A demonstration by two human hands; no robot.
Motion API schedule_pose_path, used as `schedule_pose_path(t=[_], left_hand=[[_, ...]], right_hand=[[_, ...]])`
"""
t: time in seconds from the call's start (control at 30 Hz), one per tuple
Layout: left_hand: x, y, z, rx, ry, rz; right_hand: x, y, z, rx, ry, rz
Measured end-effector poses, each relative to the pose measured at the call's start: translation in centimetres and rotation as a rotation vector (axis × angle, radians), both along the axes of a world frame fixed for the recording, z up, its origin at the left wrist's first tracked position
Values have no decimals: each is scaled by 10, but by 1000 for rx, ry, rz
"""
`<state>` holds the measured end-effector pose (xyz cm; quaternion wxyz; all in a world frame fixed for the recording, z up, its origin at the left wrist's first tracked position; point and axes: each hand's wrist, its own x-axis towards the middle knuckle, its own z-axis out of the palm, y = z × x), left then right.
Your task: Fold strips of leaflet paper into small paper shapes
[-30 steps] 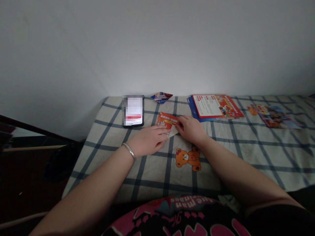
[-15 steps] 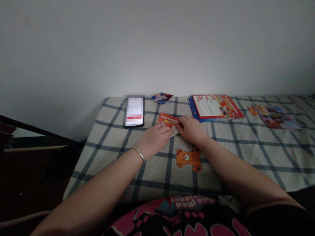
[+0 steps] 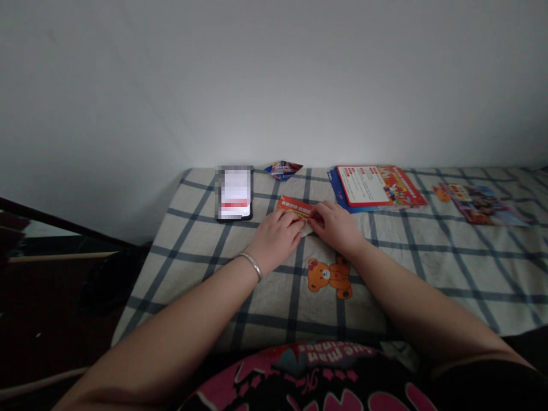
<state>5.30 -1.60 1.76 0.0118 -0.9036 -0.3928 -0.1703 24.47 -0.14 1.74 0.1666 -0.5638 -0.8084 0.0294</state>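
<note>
A small orange printed paper [image 3: 295, 205] with white lettering lies on the checked cloth between my hands, its near part folded and showing a white corner. My left hand [image 3: 278, 238], with a silver bangle at the wrist, rests on its near left side, fingers bent over and pressing it. From the right, my right hand [image 3: 336, 227] pinches the paper's right edge between thumb and fingers. The fingertips of both hands nearly meet and cover much of the paper.
A phone [image 3: 236, 194] with a blurred screen stands at the back left. Beside it lies a folded blue paper piece [image 3: 283, 170]. A stack of printed leaflets [image 3: 379, 187] is at the back right, another leaflet [image 3: 483, 204] further right. The checked cloth [image 3: 205, 251] drops off at left.
My left hand has slid slightly right and further over the paper, covering more of its orange face. My right hand keeps its pinch in nearly the same spot.
</note>
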Motion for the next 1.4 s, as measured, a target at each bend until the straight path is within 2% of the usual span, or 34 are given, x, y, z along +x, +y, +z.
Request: schedule_pose_path(t=[0.13, 0.23, 0.3, 0.37, 0.57, 0.8, 1.0, 1.2, 1.4], left_hand=[[1, -1, -1, 15, -7, 26], [1, -1, -3, 26, -15, 38], [1, -1, -4, 20, -19, 40], [-1, -1, -4, 3, -23, 48], [-5, -2, -3, -32, -27, 69], [-5, -4, -3, 0, -27, 63], [-6, -4, -4, -22, -3, 71], [-5, -5, -3, -31, 5, 93], [-5, -4, -5, -13, -6, 82]], right_hand=[[8, -6, 5, 3, 115, 118], [12, -13, 14, 46, 57, 264], [13, -17, 19, 8, 0, 374], [12, -19, 21, -16, -25, 419], [12, -18, 19, -25, -25, 450], [14, -16, 18, -39, -53, 476], [11, -19, 21, 23, -112, 489], [8, -20, 20, 73, -124, 443], [16, -17, 24, 47, -162, 361]])
